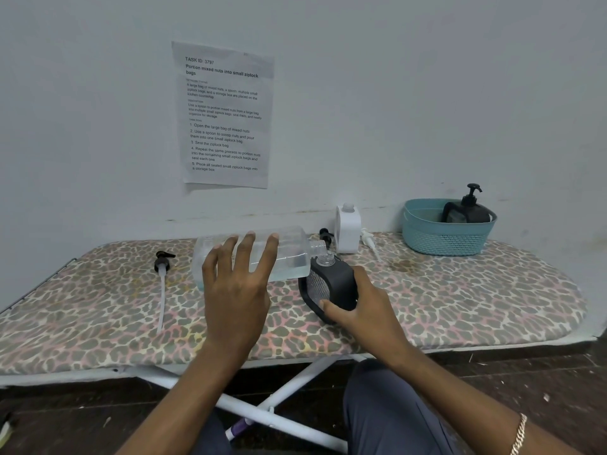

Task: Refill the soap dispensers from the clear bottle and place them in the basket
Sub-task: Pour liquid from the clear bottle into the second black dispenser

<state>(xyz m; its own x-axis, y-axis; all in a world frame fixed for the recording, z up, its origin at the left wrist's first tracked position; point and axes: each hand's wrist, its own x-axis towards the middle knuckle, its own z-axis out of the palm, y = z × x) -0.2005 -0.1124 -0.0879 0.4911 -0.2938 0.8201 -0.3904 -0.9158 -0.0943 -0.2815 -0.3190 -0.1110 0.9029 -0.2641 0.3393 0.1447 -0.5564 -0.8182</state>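
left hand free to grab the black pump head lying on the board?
Probably not yet: the left hand holds the clear plastic bottle, tipped over the black soap dispenser. The black pump head with white tube lies unobstructed just left of it.

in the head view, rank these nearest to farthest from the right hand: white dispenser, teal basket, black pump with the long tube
1. white dispenser, standing just behind the right hand, which grips the black dispenser.
2. teal basket, farther back on the right side.
3. black pump with the long tube, far left, beyond the clear bottle.
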